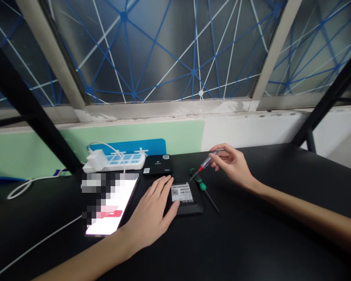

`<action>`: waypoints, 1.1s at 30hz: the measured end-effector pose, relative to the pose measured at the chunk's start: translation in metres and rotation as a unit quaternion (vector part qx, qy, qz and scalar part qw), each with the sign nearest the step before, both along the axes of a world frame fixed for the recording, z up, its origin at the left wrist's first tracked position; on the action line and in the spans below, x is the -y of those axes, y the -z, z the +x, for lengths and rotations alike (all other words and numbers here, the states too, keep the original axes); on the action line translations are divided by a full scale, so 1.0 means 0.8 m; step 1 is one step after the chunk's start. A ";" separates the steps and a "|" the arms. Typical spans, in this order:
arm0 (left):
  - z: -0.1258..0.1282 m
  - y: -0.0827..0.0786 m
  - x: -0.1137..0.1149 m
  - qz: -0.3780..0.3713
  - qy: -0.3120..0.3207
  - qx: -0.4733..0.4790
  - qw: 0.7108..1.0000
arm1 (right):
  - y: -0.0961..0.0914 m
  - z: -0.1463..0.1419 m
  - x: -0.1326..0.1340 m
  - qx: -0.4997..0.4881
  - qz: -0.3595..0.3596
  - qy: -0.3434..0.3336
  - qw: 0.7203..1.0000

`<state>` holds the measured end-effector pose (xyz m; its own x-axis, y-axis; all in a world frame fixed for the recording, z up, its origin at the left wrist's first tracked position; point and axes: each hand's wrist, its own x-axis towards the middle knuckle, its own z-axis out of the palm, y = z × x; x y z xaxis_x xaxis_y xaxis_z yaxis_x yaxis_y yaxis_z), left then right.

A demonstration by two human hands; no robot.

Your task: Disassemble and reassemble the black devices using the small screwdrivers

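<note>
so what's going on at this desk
A person's left hand rests on the left side of a labelled black device, while the right hand holds a clear-handled screwdriver, its tip near the device's far edge; whether it touches is unclear. A green-handled screwdriver lies to the device's right, a lit screen to its left.

The device's nine o'clock side (186, 198) is covered by the left hand (148, 208), and the fine print on its label (181, 192) cannot be read. Part of the lit screen (121, 197) at eight o'clock is masked by coarse blocks. The left forearm (87, 255) is cut off by the edge near half past seven, the right forearm (307, 207) near four.
</note>
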<state>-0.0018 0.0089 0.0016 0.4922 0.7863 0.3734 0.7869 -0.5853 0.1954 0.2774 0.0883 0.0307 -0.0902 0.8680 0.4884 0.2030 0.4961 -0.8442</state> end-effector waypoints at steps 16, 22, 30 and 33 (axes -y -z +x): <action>0.000 -0.002 0.000 -0.005 -0.003 -0.019 1.000 | 0.020 -0.056 0.007 0.116 0.065 -0.084 0.987; -0.002 -0.001 0.000 -0.003 0.001 -0.015 1.000 | 0.038 -0.055 0.003 0.110 0.063 -0.084 0.988; 0.000 -0.001 -0.001 0.006 0.001 -0.009 1.000 | 0.037 -0.055 0.001 0.089 0.039 -0.084 0.992; 0.000 -0.002 -0.001 0.002 -0.001 -0.017 1.000 | 0.035 -0.055 0.002 0.100 0.046 -0.083 0.990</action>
